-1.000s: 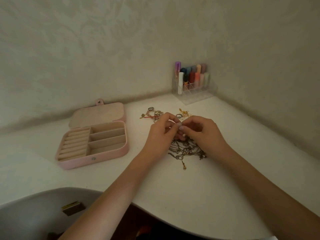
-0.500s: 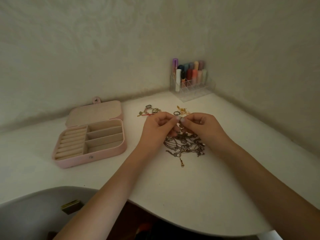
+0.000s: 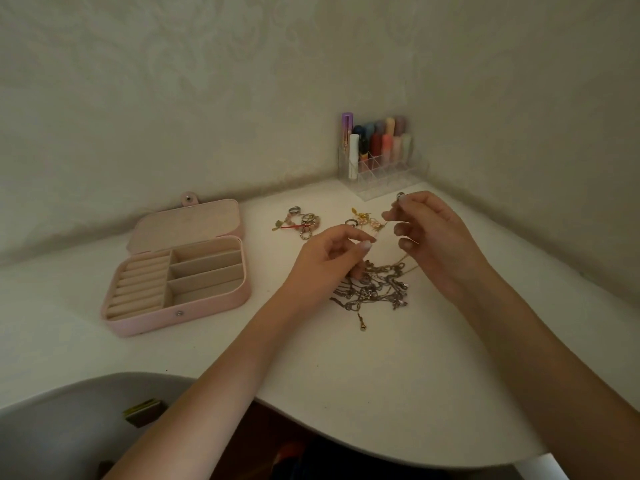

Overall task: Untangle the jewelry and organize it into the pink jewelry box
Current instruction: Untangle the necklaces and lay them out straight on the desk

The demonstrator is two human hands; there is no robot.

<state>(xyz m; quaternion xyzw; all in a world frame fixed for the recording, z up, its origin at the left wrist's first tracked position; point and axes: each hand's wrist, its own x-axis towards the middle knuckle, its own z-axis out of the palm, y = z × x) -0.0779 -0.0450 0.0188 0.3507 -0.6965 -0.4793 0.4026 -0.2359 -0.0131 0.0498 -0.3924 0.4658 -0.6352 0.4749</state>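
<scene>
- While the chain tangle (image 3: 372, 289) sits in a dark heap on the tabletop (image 3: 381, 375) between the wrists, task looks barely started: nothing in the box yet.
- Left hand (image 3: 329, 261) low over the heap's left edge, thumb and forefinger nearly pinched, lower fingers touching the chains; can't tell if a strand is actually gripped.
- Right hand (image 3: 429, 233) raised above and behind the heap, fingertips pinched on a small ring (image 3: 400, 195); a thin strand seems to run from this hand down toward the heap, too fine to confirm.
- Loose pieces behind the heap: gold cluster (image 3: 367, 218), dark ring (image 3: 350, 222), and further left a red-and-metal bracelet group (image 3: 303, 221). All lying apart on the tabletop, unsorted.
- Pink jewelry box (image 3: 180, 313) well left of the heap, lid open and lying back. Ring rolls on the left side, three compartments on the right, all appear empty.
- Clear organizer (image 3: 384, 178) in the back corner holds upright lipstick-type tubes; not part of the task.
- Left to do, judging from this: separate chains, then move everything into the box.
</scene>
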